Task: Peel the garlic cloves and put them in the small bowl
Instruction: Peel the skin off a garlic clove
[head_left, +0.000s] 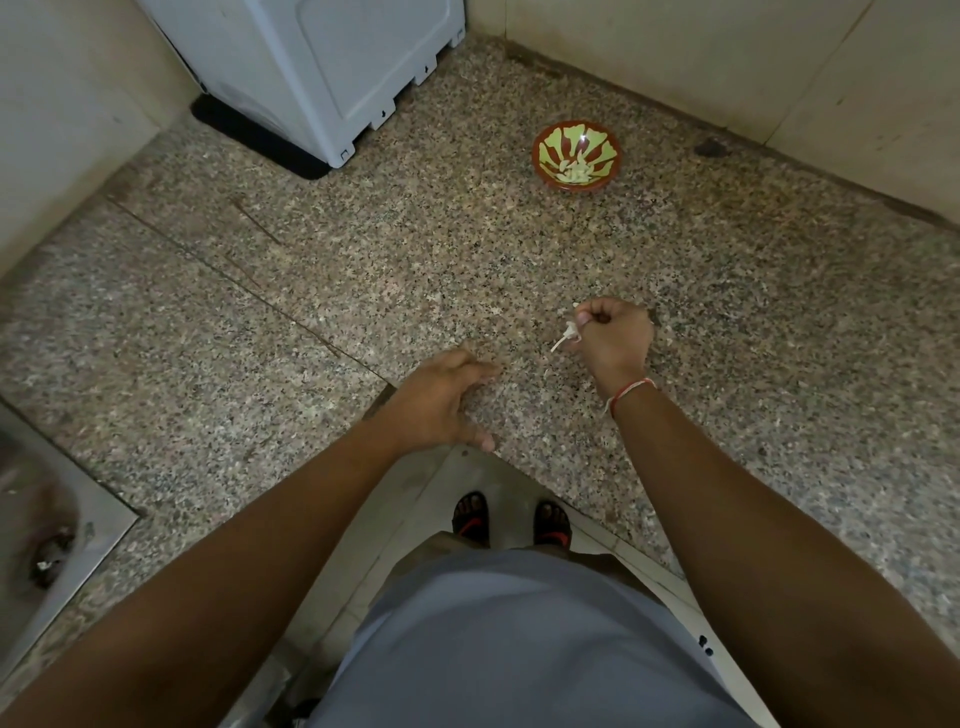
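A whitish scrap, garlic skin or clove (567, 336), is pinched in the curled right hand (613, 338); which of the two cannot be told; the left hand (441, 402) is spread, fingers relaxed, on the granite counter (311, 270); beyond the right hand, well apart, the small bowl (575, 156) is seen with pale cloves (574, 172) inside, their count unclear

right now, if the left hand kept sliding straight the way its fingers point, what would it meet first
Probably nothing solid at first: the left hand points right across the bare granite counter. Further along that line is the right hand, holding garlic skin, though slightly farther back, so depth is uncertain.
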